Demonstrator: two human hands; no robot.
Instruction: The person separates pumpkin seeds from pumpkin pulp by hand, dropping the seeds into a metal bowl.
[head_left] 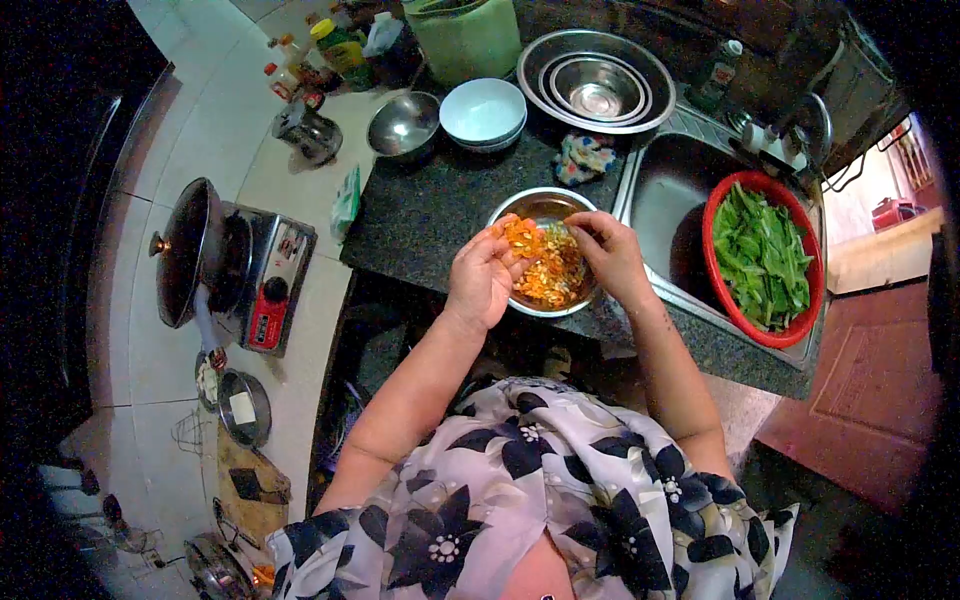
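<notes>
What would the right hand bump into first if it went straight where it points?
The right hand would probably meet chopped food in or over the metal bowl, though depth is unclear.

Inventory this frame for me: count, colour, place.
Speckled stone counter: one, dark, centre
Round steel bowl: one, silver, on counter
Chopped food pieces: many, orange-yellow, in bowl
Metal sink: one, grey, right
Round plastic basin: one, red, at sink
Leafy vegetables: many, green, in basin
Nested steel basins: about three, silver, counter's back
Stacked round bowls: 2+, white, counter's back
Deep metal bowl: one, silver, back left
Patterned cloth: one, multicoloured, beside sink
Tabletop stove: one, silver-red, left
Round pan: one, dark, on stove
Bottles: several, mixed, upper left
Cookware: several, dark, blurred, lower left
Left grip: one, bare, holding pieces
Right grip: one, bare, above bowl
</notes>
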